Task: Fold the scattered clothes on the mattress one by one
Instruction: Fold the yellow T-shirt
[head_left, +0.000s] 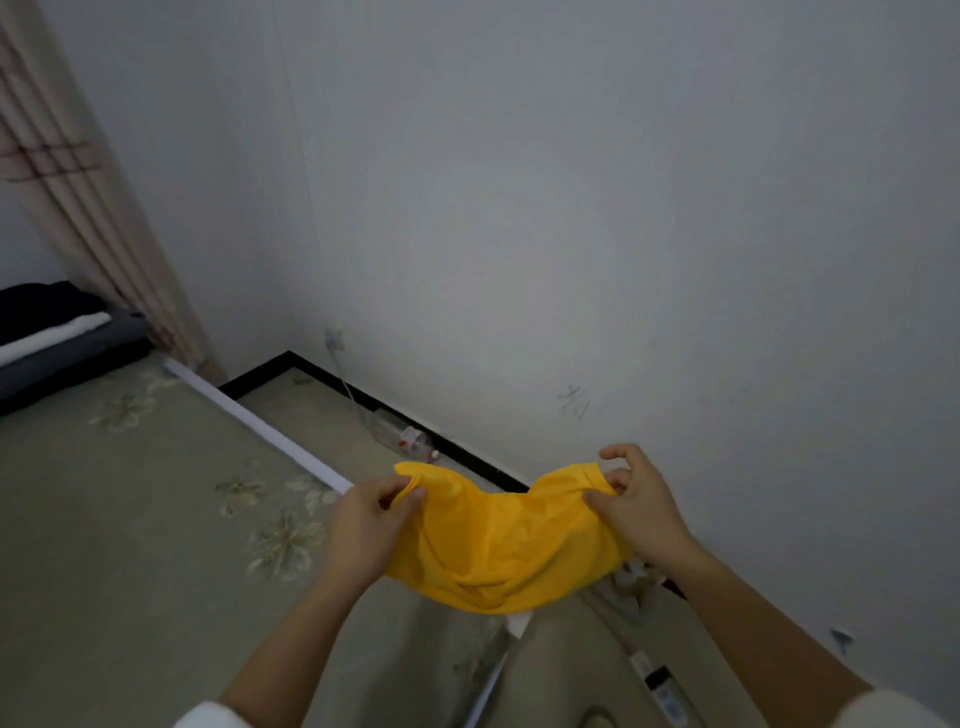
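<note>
A yellow garment hangs in the air in front of me, sagging in the middle between my two hands. My left hand pinches its upper left edge between thumb and fingers. My right hand grips the upper right edge, thumb pressed on the cloth and fingers curled above it. Below and to the left lies the mattress, covered in a pale green sheet with a flower print.
A stack of folded dark and white clothes lies at the far left by a curtain. An empty plastic bottle lies on the floor by the white wall. A power strip lies at the lower right.
</note>
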